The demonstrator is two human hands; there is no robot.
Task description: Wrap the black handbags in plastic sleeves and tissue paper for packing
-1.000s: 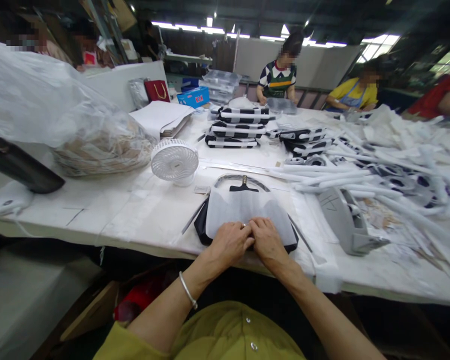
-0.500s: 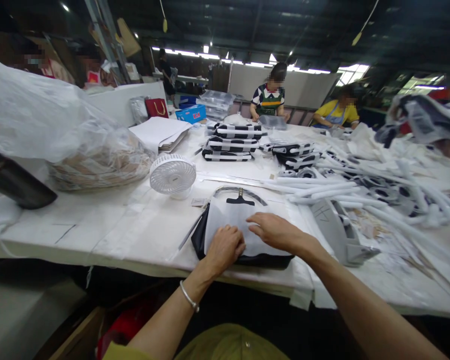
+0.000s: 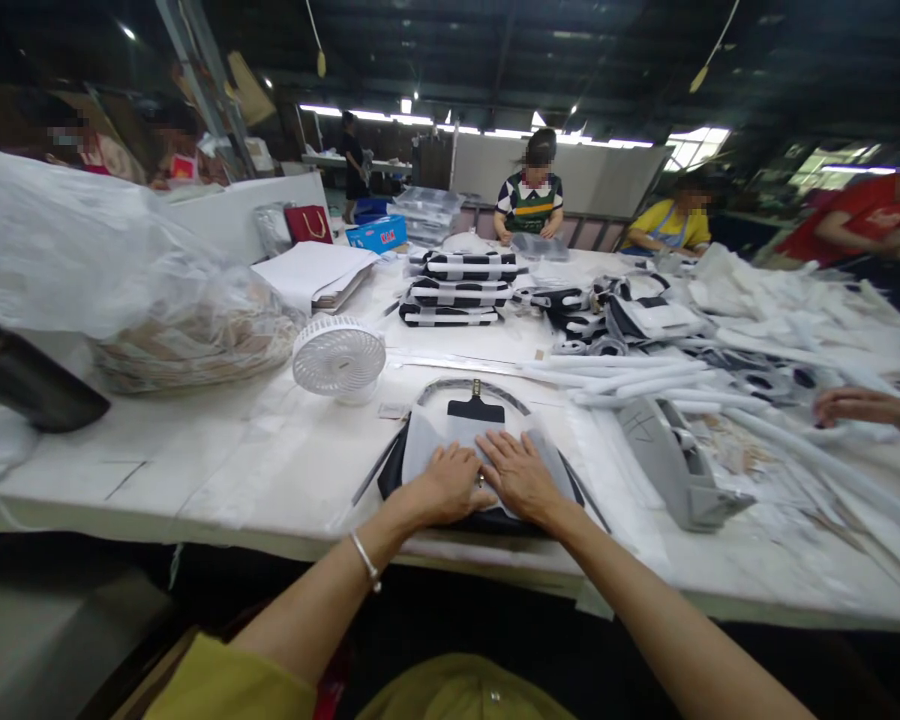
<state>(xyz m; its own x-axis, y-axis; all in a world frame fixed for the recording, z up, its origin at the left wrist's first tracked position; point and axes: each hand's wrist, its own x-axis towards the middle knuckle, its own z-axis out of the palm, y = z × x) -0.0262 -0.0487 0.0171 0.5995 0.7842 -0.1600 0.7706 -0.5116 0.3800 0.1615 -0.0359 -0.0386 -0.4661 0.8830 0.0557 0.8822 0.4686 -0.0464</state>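
Dim ceiling [image 3: 607,60]; bright tube lights [image 3: 412,120]

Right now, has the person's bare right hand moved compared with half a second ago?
Yes: leftward, away from the grey wedge-shaped plastic device and toward the bare left hand. The bare right hand now rests, fingers spread, on the thin white sheet.

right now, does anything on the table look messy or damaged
Yes, on the right of the table: scraps lie strewn beside the grey tape dispenser, and white tubes lie loosely piled, untidy against the neat stack of bundles. The bag under the left hand and right hand shows no clear damage.
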